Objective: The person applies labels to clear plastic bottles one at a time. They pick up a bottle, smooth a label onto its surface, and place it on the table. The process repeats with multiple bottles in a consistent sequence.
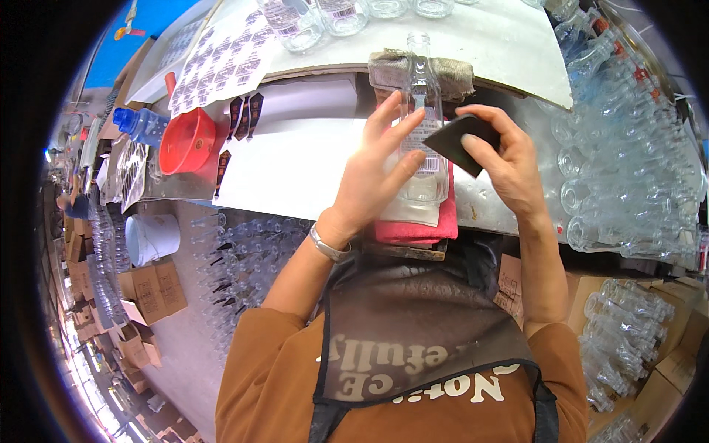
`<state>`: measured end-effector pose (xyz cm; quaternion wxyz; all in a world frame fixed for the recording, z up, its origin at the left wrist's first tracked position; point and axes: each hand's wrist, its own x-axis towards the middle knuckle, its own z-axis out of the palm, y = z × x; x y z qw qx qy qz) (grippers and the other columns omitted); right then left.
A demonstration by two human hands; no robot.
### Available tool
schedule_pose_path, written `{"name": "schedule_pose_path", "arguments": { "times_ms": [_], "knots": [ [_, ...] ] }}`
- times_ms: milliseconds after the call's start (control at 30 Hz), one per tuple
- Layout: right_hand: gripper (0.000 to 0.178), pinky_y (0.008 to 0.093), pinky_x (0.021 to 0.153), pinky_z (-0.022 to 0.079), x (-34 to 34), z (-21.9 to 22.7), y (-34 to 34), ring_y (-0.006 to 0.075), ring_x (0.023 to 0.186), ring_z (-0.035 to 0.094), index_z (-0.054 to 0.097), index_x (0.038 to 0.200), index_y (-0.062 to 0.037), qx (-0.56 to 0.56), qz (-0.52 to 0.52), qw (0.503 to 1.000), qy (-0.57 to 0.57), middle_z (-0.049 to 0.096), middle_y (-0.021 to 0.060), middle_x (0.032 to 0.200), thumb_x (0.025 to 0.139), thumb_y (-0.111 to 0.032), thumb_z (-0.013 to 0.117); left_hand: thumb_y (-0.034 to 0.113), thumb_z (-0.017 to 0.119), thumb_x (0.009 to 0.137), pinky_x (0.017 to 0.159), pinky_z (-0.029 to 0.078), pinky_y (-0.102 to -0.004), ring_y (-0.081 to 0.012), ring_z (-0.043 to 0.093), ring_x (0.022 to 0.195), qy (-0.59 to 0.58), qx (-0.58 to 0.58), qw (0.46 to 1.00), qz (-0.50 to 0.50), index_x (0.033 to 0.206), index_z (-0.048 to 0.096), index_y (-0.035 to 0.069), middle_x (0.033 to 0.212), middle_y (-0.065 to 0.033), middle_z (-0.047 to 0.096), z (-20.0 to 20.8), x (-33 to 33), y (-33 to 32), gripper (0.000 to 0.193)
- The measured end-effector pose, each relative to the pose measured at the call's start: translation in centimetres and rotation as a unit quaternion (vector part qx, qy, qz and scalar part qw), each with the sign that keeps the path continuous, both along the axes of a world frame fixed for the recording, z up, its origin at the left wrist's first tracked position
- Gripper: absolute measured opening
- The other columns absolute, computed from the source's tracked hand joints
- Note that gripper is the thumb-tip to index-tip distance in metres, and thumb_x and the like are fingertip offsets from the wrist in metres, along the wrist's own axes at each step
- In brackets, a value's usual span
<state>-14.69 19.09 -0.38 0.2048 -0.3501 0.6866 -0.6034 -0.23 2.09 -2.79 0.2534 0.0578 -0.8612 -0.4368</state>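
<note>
A clear glass bottle (pixel 425 190) with a printed label lies on its side, its neck pointing away from me. Under its base are a white cloth and a red cloth (pixel 413 234), while a rolled grey-beige towel (pixel 388 71) props the neck. My left hand (pixel 369 170), slightly blurred, has its fingers spread at the bottle's left side; whether they touch the glass I cannot tell. Between the thumb and fingers of my right hand (pixel 513 162) is a flat black scraper pad (pixel 459 142). Its corner reaches over the bottle's label.
Label sheets (pixel 229 55) and a red plastic cup (pixel 193 144) are at the left, beside a blue-capped bottle (pixel 140 124). Labelled glass bottles (pixel 343 18) stand at the far edge. Many clear bottles (pixel 628 170) crowd the right side. More bottles (pixel 255 247) stand on the floor.
</note>
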Motion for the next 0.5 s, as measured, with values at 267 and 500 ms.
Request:
{"name": "schedule_pose_path", "arguments": {
  "times_ms": [267, 500],
  "knots": [
    [0.032, 0.0316, 0.081, 0.054, -2.0, 3.8, -3.8, 0.0255, 0.089, 0.069, 0.066, 0.122, -0.0009, 0.044, 0.049, 0.935, 0.348, 0.069, 0.0159, 0.102, 0.090, -0.007, 0.063, 0.020, 0.075, 0.089, 0.118, 0.033, -0.0398, -0.0346, 0.040, 0.144, -0.004, 0.130, 0.991, -0.017, 0.158, 0.021, 0.000, 0.157, -0.0222, 0.036, -0.2, -0.1, 0.2, 0.090],
    [0.022, 0.0440, 0.083, 0.055, -1.6, 5.3, -6.0, 0.0367, 0.093, 0.067, 0.068, 0.106, -0.0032, 0.101, 0.109, 0.876, 0.458, 0.069, 0.0158, 0.096, 0.085, -0.004, 0.063, 0.027, 0.093, 0.068, 0.117, 0.034, -0.0395, -0.0386, 0.036, 0.145, -0.032, -0.003, 0.998, -0.049, 0.158, 0.009, -0.005, 0.158, -0.0285, 0.032, -1.7, 3.2, 0.2, 0.127]
  ]
}}
